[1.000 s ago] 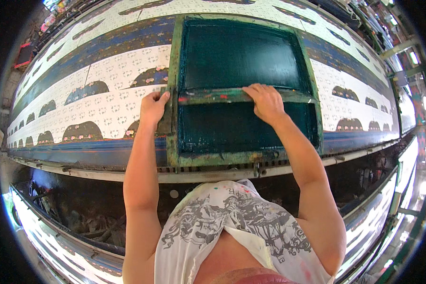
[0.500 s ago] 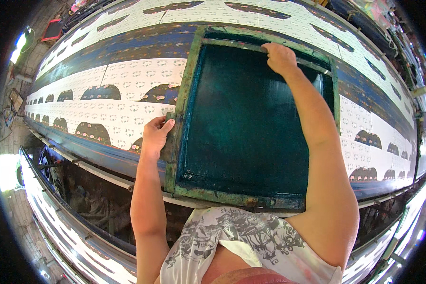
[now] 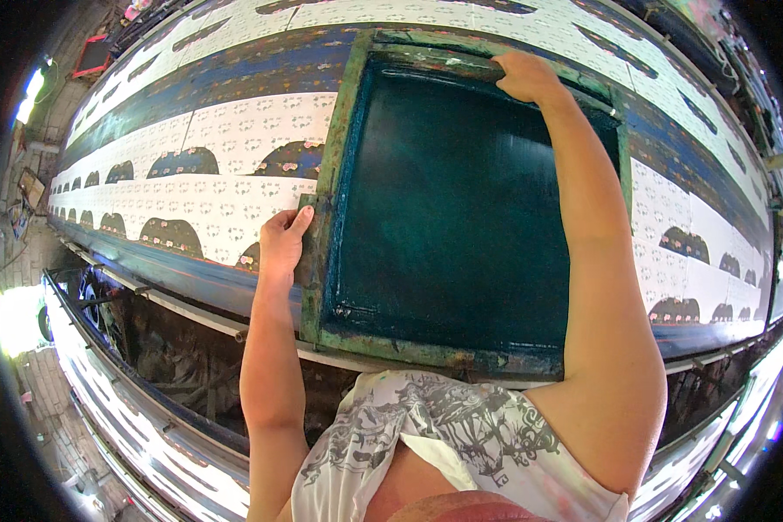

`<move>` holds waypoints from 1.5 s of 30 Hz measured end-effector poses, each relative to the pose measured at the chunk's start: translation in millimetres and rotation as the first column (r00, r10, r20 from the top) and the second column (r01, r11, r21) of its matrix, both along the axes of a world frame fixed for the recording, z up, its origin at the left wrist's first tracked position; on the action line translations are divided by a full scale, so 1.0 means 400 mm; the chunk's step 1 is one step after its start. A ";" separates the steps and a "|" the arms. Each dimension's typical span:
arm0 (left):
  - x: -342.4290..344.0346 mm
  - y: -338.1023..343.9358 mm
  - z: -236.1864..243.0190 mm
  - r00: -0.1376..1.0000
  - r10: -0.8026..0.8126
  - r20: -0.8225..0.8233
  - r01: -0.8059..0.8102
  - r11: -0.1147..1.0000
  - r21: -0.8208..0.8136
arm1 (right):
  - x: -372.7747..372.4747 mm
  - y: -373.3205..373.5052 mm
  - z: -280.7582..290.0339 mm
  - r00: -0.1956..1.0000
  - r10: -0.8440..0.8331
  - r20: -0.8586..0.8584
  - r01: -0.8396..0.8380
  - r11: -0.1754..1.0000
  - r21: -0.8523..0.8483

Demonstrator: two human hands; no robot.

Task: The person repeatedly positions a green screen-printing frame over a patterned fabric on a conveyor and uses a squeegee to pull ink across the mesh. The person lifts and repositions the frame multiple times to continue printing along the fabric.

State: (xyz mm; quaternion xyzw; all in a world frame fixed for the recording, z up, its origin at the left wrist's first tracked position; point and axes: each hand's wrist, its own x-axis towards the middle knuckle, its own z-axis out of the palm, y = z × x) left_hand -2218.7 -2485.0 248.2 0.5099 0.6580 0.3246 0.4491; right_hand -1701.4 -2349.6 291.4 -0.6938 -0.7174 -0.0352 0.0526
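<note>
A screen-printing frame (image 3: 337, 152) with worn green edges lies flat on the long table, its mesh (image 3: 452, 191) dark teal and glossy. Along the inside of its far edge a long squeegee (image 3: 435, 61) spans almost the full width. My right hand (image 3: 529, 78) reaches over the mesh and grips the squeegee right of its middle. On the frame's left side my left hand (image 3: 283, 242) is closed round a small tab at the edge, thumb on top; its fingertips are partly hidden.
White sheets (image 3: 235, 130) with small printed motifs and dark curved cut-outs run in rows along the table on both sides of the frame. Dark blue stained table surface (image 3: 226, 78) shows between the rows. A rail (image 3: 183, 309) follows the near edge; another long table (image 3: 148, 435) stands at the lower left.
My right hand has shifted slightly farther away with the squeegee, which now shows more of its broad upper face. My left hand keeps its hold on the frame.
</note>
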 end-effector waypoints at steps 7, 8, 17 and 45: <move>0.019 0.006 -0.030 0.998 0.035 -0.045 -0.028 0.989 0.146 | -0.139 -0.274 -0.018 0.998 0.031 -0.048 -0.034 0.998 -0.055; -0.004 0.006 -0.049 1.000 0.028 0.000 -0.027 0.983 0.183 | -0.184 -0.314 -0.008 0.998 0.031 -0.060 -0.037 0.995 -0.094; -0.002 0.043 -0.092 0.990 -0.043 -0.131 0.079 0.954 0.290 | -0.393 -0.734 -0.051 0.996 0.018 -0.089 -0.030 0.991 -0.130; -0.010 0.087 -0.107 0.732 0.150 -0.665 0.154 0.914 0.376 | -0.122 -1.162 -0.149 0.864 0.297 -0.406 -0.049 0.853 0.520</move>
